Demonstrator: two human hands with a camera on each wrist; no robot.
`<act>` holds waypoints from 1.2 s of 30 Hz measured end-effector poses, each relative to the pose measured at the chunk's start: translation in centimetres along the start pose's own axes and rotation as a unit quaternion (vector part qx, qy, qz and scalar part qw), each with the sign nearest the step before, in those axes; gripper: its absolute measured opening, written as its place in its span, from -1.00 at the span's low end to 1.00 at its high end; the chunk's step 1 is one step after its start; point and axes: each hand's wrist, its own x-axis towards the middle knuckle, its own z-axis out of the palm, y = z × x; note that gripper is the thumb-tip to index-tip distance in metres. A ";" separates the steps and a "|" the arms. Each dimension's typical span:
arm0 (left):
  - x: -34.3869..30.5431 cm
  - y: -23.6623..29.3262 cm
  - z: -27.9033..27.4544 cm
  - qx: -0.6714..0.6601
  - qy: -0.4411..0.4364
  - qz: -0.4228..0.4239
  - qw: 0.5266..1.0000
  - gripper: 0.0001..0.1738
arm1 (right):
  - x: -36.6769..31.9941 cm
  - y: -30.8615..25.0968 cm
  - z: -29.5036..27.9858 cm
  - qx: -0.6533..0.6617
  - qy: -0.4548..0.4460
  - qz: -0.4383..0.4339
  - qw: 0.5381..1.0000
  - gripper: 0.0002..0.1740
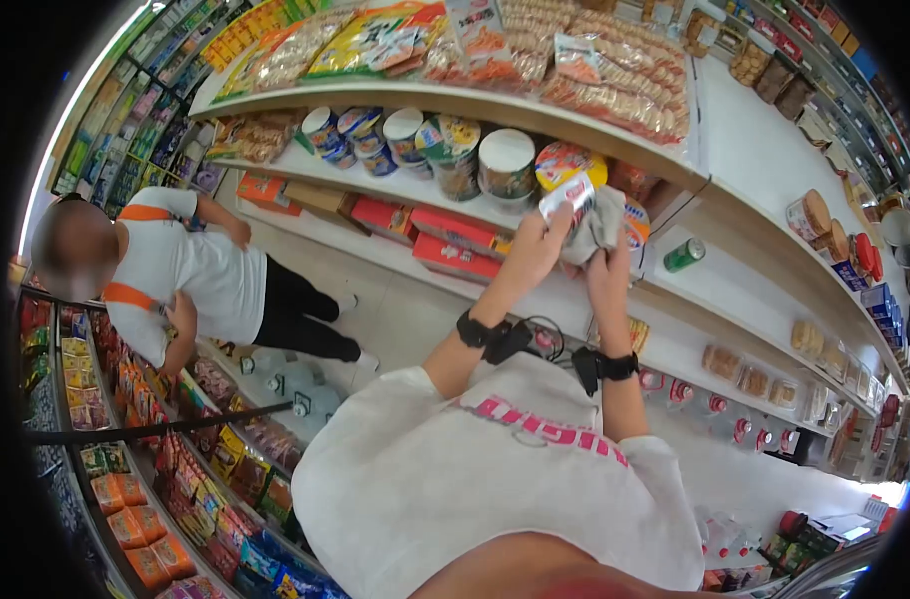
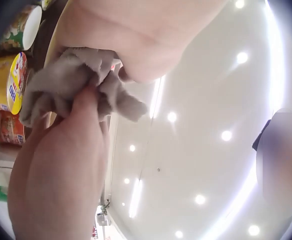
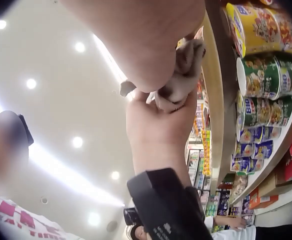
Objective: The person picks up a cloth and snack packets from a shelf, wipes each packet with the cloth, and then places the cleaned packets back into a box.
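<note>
Both hands are raised together at the shelf edge in the head view. My left hand (image 1: 547, 242) holds a small white item with red markings (image 1: 571, 195), mostly covered by fingers and cloth; its kind I cannot tell. A crumpled grey cloth (image 1: 601, 222) is bunched against this item, and my right hand (image 1: 608, 278) grips it from below. In the left wrist view the right thumb presses into the folds of the cloth (image 2: 61, 82). The right wrist view shows the cloth (image 3: 183, 80) between the two hands, the item hidden there.
Instant noodle cups (image 1: 507, 165) line the shelf behind the hands, with bagged snacks (image 1: 614, 75) above and red boxes (image 1: 455, 255) below. A green can (image 1: 684, 255) lies on the shelf at right. Another person (image 1: 195, 260) stands at left beside snack racks (image 1: 130, 509).
</note>
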 end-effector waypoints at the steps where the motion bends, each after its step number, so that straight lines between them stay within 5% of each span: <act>1: 0.1 0.2 1.0 0.022 -0.003 0.060 0.998 -0.51 | 0.7 -0.2 -1.1 0.043 0.018 0.038 0.998 -0.41; 2: 0.1 0.5 2.2 0.041 -0.007 0.119 0.992 -0.52 | 1.0 -0.5 -2.2 0.102 0.010 0.098 0.990 -0.47; 3: -0.6 2.2 2.0 0.078 -0.036 0.052 0.995 -0.60 | 0.7 -1.4 -3.5 0.158 0.002 0.161 0.974 -0.52; 4: -0.5 2.5 2.9 0.042 -0.013 0.090 0.995 -0.62 | 0.0 -2.5 -4.3 0.215 -0.007 0.226 0.950 -0.57; 6: -0.4 2.6 4.2 -0.026 0.035 0.157 0.987 -0.67 | -1.3 -4.1 -4.1 0.254 -0.040 0.190 0.948 -0.60; 9: 0.1 1.5 3.6 0.059 0.062 0.127 0.988 -0.64 | -1.9 -4.5 -3.3 0.265 -0.059 0.178 0.946 -0.58; 13: 1.1 0.8 3.9 0.148 0.113 0.129 0.974 -0.41 | -0.4 -1.8 -4.3 0.095 -0.007 0.115 0.989 -0.60; 15: 1.2 0.9 4.1 0.115 0.036 0.127 0.985 -0.44 | 0.0 -0.8 -4.6 -0.023 0.062 0.101 0.993 -0.58; 19: 2.6 1.1 3.7 -0.076 -0.118 0.020 0.990 -0.44 | 1.0 -2.8 -2.8 -0.070 -0.026 -0.030 0.997 -0.38; 21: 4.1 -3.8 2.0 0.000 -0.081 0.200 0.977 -0.48 | 1.9 -6.0 -0.2 -0.188 -0.056 -0.146 0.970 -0.28; 25: 5.5 -0.8 -2.3 -0.040 -0.101 0.156 0.982 -0.50 | 5.1 -8.3 3.3 -0.218 -0.126 -0.187 0.950 -0.16; 28: 9.2 -0.1 -5.5 -0.005 -0.077 0.201 0.976 -0.41 | 7.6 -8.5 6.7 -0.168 -0.145 -0.184 0.958 -0.13; 31: 11.3 1.8 -10.3 -0.133 -0.127 -0.058 0.981 -0.31 | 9.9 -9.1 10.7 -0.209 -0.146 -0.210 0.944 -0.14; 35: 13.5 1.8 -15.5 -0.047 -0.078 -0.033 0.995 -0.31 | 13.9 -9.2 14.8 -0.238 -0.085 -0.217 0.943 -0.31; 36: 13.6 2.6 -16.3 -0.051 -0.043 -0.017 0.998 -0.34 | 14.6 -8.3 15.4 -0.182 -0.110 -0.146 0.966 -0.35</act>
